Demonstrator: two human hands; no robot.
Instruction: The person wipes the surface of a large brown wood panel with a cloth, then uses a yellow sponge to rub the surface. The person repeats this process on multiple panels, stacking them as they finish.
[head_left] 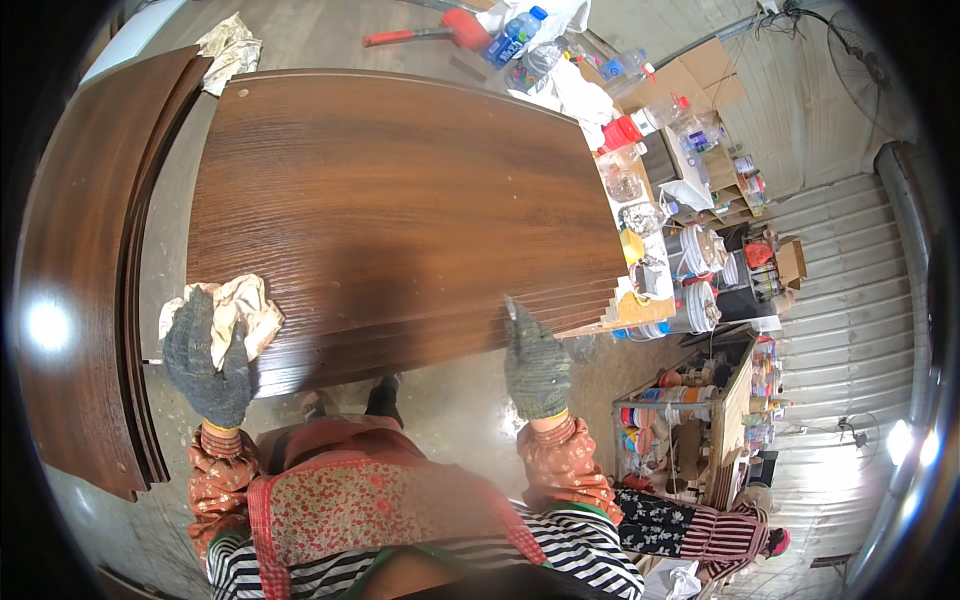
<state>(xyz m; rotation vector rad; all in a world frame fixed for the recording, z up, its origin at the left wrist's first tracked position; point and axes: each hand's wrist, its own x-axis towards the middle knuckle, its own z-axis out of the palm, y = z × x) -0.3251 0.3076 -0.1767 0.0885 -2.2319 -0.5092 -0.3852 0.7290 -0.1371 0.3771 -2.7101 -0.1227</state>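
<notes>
A stack of dark brown wood-grain panels lies in front of me, its near edges stepped like stairs. My left hand, in a dark grey knit glove, is closed on a crumpled cream cloth at the stack's near left corner. Gloved the same way, my right hand is at the near edge toward the right, fingers drawn together and pointing away from me. A small pale tip shows at its fingertips over the panel edge; I cannot make out what it is.
More brown panels are stacked at the left. Beyond them lies another crumpled cloth. Bottles, tubs and paint buckets crowd the right side. A red-headed tool lies at the far side. Another person stands at the lower right.
</notes>
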